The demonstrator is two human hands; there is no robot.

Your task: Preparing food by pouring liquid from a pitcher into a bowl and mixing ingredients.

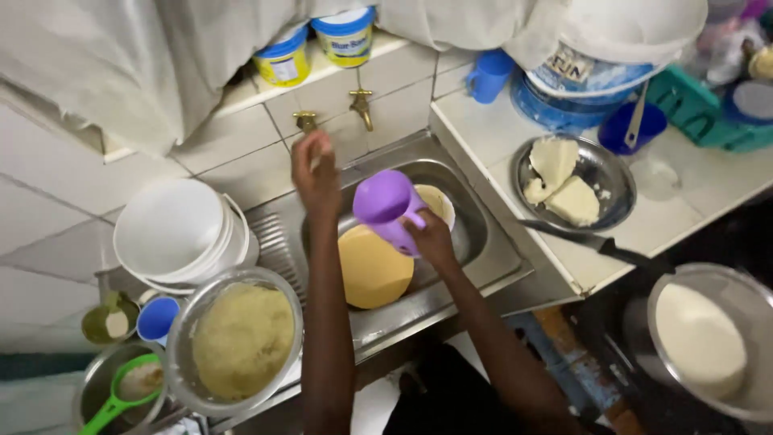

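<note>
Right hand (431, 238), fingers wrapped on a purple jug (386, 208), holds it over the sink (483, 234); left hand (316, 173), fingers loosely curled, reaches above toward the tap (362, 106).

Jug (388, 208) above sink (483, 242), bowls left

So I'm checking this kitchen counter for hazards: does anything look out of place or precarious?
Yes: the black-handled kitchen knife lies at the front edge of the white tiled counter, its handle sticking out past the edge, beside the round metal dish. It looks easy to knock off. Nothing looks spilled.
</note>
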